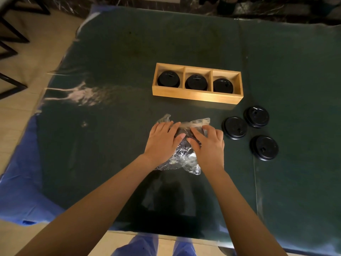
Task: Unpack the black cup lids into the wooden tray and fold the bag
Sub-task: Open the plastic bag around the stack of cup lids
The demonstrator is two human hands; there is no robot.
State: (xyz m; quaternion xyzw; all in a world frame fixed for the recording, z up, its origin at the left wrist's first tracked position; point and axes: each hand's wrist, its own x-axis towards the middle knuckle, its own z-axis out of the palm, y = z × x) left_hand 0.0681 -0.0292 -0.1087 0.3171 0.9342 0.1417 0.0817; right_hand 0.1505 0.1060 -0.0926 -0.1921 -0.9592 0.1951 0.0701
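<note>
- Clear plastic bag (181,156): crumpled, lying on the dark green table cover (110,126) near the person's edge of the table, in front of the wooden tray; something dark shows through the film between the two hands — whether it is a lid cannot be told.
- Left hand (163,140): palm down on the bag's left part, fingers spread and laid flat on the film, pressing rather than gripping.
- Right hand (207,143): palm down on the bag's right part, fingers slightly curled over the film, thumb close to the left thumb; whether it pinches the plastic cannot be told.
- Wooden tray (196,95): long box of three compartments, beyond the bag; each compartment holds black cup lids (168,79) — one stack each at left, middle and right.
- Loose lids (235,127): three more black lids lie on the cover right of the bag, in a triangle, just beside one another.
- Blue cloth (20,182): shows beneath the cover's left edge.
</note>
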